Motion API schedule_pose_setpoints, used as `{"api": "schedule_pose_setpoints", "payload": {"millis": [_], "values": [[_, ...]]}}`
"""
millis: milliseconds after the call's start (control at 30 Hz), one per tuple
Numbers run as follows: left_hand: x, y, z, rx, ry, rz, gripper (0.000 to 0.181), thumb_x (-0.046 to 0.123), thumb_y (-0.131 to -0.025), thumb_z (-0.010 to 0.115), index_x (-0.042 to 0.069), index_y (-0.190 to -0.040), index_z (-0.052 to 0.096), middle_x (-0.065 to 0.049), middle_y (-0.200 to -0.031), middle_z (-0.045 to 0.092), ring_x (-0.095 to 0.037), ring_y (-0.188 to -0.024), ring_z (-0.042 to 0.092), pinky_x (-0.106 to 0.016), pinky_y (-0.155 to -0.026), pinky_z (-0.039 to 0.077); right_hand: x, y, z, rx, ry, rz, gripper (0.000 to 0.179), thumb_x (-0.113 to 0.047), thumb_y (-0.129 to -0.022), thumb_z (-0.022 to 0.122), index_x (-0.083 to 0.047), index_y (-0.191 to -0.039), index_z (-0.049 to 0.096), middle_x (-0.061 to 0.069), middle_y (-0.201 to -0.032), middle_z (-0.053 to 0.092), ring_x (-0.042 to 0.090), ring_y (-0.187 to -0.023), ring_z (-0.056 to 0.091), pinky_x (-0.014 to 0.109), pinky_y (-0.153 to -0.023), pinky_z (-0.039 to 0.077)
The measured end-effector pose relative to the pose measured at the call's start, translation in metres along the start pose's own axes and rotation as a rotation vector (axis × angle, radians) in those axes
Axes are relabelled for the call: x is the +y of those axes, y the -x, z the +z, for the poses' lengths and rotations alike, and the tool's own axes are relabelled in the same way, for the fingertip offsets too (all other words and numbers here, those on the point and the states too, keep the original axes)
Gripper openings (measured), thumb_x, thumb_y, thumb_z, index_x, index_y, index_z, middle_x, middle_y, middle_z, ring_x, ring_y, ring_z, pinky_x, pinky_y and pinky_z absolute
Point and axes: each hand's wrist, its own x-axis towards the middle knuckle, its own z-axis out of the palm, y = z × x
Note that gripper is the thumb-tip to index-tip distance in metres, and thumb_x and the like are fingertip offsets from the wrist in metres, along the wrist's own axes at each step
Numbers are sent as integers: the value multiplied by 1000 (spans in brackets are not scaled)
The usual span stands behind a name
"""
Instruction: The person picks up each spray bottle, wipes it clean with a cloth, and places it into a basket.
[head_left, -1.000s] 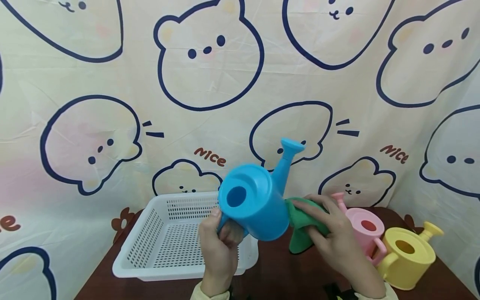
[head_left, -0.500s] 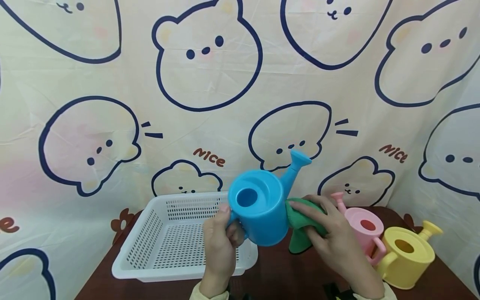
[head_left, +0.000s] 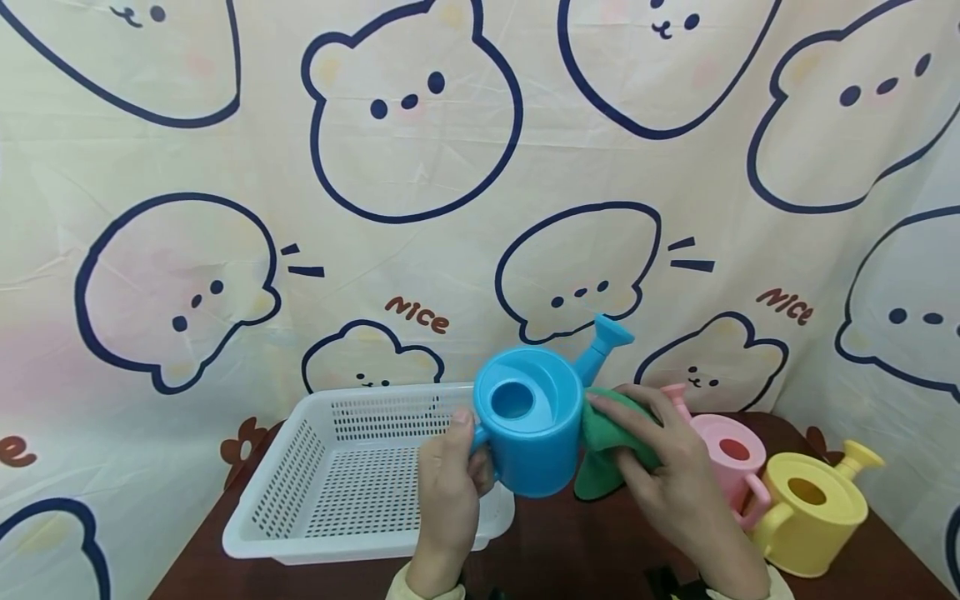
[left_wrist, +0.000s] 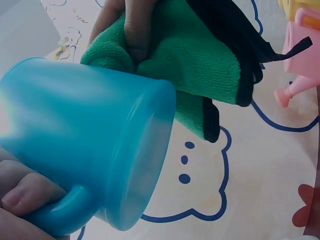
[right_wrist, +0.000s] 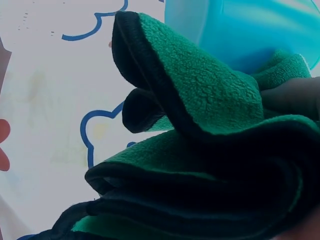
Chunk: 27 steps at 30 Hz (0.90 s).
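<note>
My left hand [head_left: 453,483] grips the handle of a blue watering can [head_left: 538,458], held up over the table beside the basket. Its round top opening faces me and its spout points up to the right. In the left wrist view, fingers curl through the can's handle [left_wrist: 70,212]. My right hand [head_left: 667,467] pinches a folded green cloth [head_left: 611,437] with dark edging against the can's right side, below the spout. Up close in the right wrist view, the cloth [right_wrist: 210,95] hangs in folds and overlaps the blue wall of the can [right_wrist: 240,30].
A white perforated basket [head_left: 360,546] stands on the dark brown table [head_left: 547,558] at the left. On the right are a pink watering can [head_left: 723,454] and a yellow watering can [head_left: 817,521], close together. A patterned curtain [head_left: 420,258] hangs behind the table.
The blue watering can has moved right and slightly down, and has turned more upright. My left hand has shifted right with it. My right hand keeps the cloth at the can's side.
</note>
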Motion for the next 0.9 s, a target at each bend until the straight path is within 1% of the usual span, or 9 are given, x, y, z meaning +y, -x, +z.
{"api": "schedule_pose_setpoints", "payload": {"millis": [200, 367, 433, 567, 700, 800, 867, 900], "values": [[-1, 0, 2, 20, -27, -6, 66, 19, -115, 31, 0, -53, 37, -15, -46, 34, -11, -37, 33, -18, -43, 32, -3, 1, 0, 21, -8, 19, 67, 14, -84, 75, -26, -138, 71, 10, -136, 65, 33, -120, 64, 66, -86, 59], [-1, 1, 3, 50, -50, 9, 65, 18, -115, 32, 1, -53, 37, -15, -46, 34, -14, -37, 33, -18, -42, 33, -3, 1, 0, -17, -1, 47, 69, 13, -85, 75, -28, -141, 68, 9, -134, 65, 33, -120, 63, 64, -84, 61], [-1, 1, 3, 59, -46, 4, 64, 19, -115, 32, 0, -54, 37, -15, -47, 34, -13, -37, 33, -18, -42, 33, -3, 2, 0, -35, 5, 53, 70, 11, -86, 75, -29, -142, 67, 9, -134, 66, 33, -119, 63, 64, -84, 61], [-1, 0, 3, 76, -11, -41, 65, 25, -115, 31, -1, -56, 36, -15, -48, 33, -11, -39, 33, -18, -44, 32, -2, 2, 0, -49, 29, 30, 69, 10, -85, 76, -27, -142, 67, 8, -133, 67, 29, -120, 61, 60, -84, 62], [-1, -2, 1, 88, 57, -98, 65, 33, -115, 30, -1, -60, 30, -10, -50, 31, -12, -41, 31, -18, -46, 30, 1, 2, 0, -49, 59, -22, 69, 10, -83, 78, -27, -140, 68, 5, -133, 67, 26, -119, 61, 49, -82, 63], [0, -3, -1, 81, 107, -129, 65, 35, -115, 29, 0, -61, 26, -7, -50, 29, -13, -41, 29, -18, -46, 29, 2, 1, 1, -38, 62, -53, 69, 10, -81, 80, -27, -138, 70, 4, -133, 67, 27, -119, 62, 43, -81, 62], [0, -3, -2, 72, 124, -139, 65, 35, -115, 28, 0, -61, 25, -6, -50, 29, -13, -41, 29, -18, -45, 29, 3, 1, 1, -28, 58, -61, 68, 10, -80, 81, -27, -137, 70, 4, -132, 68, 28, -119, 62, 42, -82, 62], [0, -3, -2, 68, 129, -145, 65, 35, -115, 28, 0, -61, 25, -6, -50, 29, -13, -41, 28, -18, -45, 29, 3, 0, 2, -22, 55, -63, 68, 10, -80, 81, -27, -136, 71, 4, -132, 68, 28, -119, 62, 43, -82, 63]]}}
